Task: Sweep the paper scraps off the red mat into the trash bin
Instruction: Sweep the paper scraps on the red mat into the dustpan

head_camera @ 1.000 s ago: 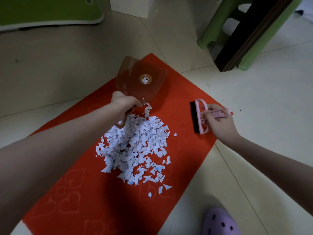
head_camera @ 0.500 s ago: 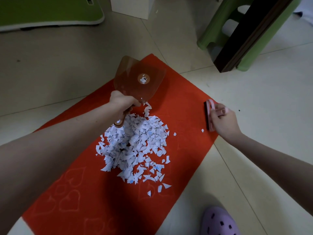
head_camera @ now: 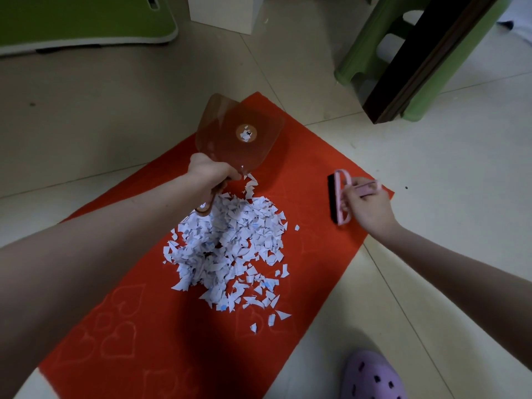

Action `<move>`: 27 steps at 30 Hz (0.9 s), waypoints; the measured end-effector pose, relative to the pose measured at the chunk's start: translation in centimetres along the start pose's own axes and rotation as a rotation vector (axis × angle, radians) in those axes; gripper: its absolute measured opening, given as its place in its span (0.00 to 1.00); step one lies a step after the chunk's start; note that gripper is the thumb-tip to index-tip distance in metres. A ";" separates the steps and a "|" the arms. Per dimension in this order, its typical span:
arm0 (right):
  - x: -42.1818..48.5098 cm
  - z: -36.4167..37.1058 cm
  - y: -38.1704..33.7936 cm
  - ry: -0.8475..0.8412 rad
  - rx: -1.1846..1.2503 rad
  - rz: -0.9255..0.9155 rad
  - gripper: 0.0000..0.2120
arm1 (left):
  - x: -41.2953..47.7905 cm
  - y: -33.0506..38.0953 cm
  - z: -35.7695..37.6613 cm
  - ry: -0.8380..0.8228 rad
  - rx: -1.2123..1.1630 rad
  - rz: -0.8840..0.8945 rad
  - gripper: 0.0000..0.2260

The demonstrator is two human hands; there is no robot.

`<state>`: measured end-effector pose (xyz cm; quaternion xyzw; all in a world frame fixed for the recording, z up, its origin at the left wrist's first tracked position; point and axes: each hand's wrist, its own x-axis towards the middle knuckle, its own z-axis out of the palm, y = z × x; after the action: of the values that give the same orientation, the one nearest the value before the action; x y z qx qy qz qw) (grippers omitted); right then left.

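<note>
A heap of white paper scraps (head_camera: pixel 230 249) lies in the middle of the red mat (head_camera: pixel 172 355). My left hand (head_camera: pixel 210 171) grips the handle of a clear brownish dustpan (head_camera: pixel 239 133), held tilted above the far end of the mat, just beyond the heap. A few scraps sit in the pan's round centre. My right hand (head_camera: pixel 365 205) holds the pink hand brush (head_camera: pixel 341 197) at the mat's right edge, its black bristles facing the heap. A gap of bare mat lies between brush and scraps.
A white box (head_camera: pixel 224 11) stands on the tiled floor at the top. A green stool (head_camera: pixel 374 47) with a dark board (head_camera: pixel 431 59) leaning on it is at the upper right. A green panel (head_camera: pixel 80 18) lies upper left. A purple clog (head_camera: pixel 371 375) is near the bottom.
My right hand turned the brush on edge at the mat's right edge, then brought it back flat with the bristles toward the heap. The dustpan and left hand barely moved.
</note>
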<state>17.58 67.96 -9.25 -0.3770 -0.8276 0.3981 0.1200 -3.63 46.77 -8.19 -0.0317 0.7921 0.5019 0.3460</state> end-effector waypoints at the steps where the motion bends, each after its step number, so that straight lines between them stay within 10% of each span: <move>1: -0.6 0.7 -0.3 -0.060 -0.032 -0.021 0.08 | 0.0 0.0 0.0 0.000 0.006 -0.003 0.13; 12: -2.7 2.2 -6.8 -0.199 0.438 -0.179 0.07 | 0.2 0.1 -1.0 0.014 0.005 -0.017 0.12; 27: 5.9 9.4 -10.7 -0.301 -0.512 -0.432 0.13 | 1.2 1.3 -4.8 0.158 -0.126 0.030 0.12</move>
<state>3.19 62.56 -7.96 -0.1484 -0.9694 0.1944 -0.0202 -7.53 43.88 -6.67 -0.0811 0.7841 0.5518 0.2723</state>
